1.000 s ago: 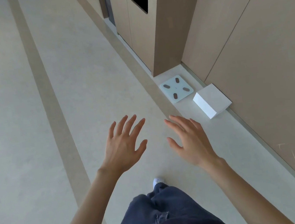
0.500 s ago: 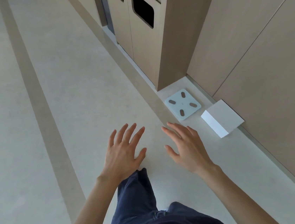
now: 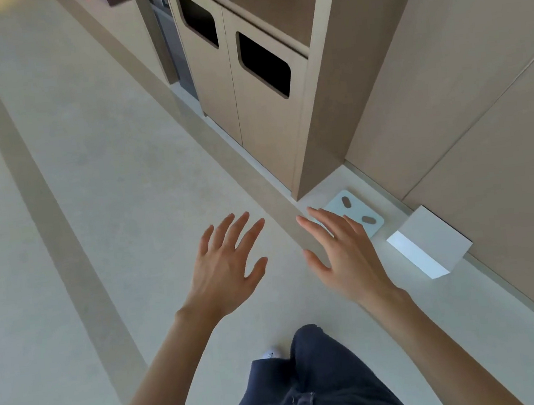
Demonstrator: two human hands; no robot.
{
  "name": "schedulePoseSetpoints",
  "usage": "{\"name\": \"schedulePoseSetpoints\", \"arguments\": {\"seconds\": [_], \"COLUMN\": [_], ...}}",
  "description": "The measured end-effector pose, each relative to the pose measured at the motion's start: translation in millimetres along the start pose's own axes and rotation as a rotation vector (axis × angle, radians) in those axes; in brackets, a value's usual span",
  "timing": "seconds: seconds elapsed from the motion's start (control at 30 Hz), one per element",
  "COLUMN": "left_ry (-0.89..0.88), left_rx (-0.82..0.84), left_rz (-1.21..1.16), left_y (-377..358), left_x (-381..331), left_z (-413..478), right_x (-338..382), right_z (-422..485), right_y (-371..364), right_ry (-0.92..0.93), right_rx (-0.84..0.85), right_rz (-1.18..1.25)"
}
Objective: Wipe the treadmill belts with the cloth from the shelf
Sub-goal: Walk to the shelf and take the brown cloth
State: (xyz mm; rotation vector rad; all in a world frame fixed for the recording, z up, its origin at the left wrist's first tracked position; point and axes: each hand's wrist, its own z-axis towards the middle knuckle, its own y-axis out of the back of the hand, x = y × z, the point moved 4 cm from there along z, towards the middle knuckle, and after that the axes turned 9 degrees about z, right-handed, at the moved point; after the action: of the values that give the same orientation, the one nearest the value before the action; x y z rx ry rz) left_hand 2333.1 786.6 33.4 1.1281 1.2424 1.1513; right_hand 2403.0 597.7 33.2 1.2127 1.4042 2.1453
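Shelf (image 3: 269,0) over bin doors (image 3: 241,105) | L hand (image 3: 226,270) splayed | R hand (image 3: 348,256) splayed

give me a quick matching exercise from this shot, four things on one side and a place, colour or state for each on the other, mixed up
Things
1. scale
2. white box
3. cabinet
4. left hand

Descriptions
A. fingers spread, holding nothing
B. lies by the wall, nearest the picture's right edge
C. pale blue, partly hidden behind the right hand
D. two dark rounded openings in its front

Pairs: 1-C, 2-B, 3-D, 4-A
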Motion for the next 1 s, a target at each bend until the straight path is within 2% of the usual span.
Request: {"name": "schedulePoseSetpoints", "arguments": {"seconds": [0.23, 0.43, 0.67, 1.0], "left_ry": [0.007, 0.004, -0.054, -0.196], "left_rx": [0.039, 0.025, -0.031, -0.037], "left_rz": [0.011, 0.029, 0.046, 0.047], "left_y": [-23, -12, 10, 3], "left_x": [53, 104, 148, 193], "left_z": [66, 158, 284, 405], "right_x": [-17, -43, -63, -98], "right_z": [79, 185, 314, 405], "right_y": [-34, -36, -19, -30], "right_ry": [-0.006, -0.016, -0.017, -0.110], "right_rx": [0.057, 0.062, -0.009, -0.025], "right_rz": [-0.040, -0.037, 0.019, -0.027]}}
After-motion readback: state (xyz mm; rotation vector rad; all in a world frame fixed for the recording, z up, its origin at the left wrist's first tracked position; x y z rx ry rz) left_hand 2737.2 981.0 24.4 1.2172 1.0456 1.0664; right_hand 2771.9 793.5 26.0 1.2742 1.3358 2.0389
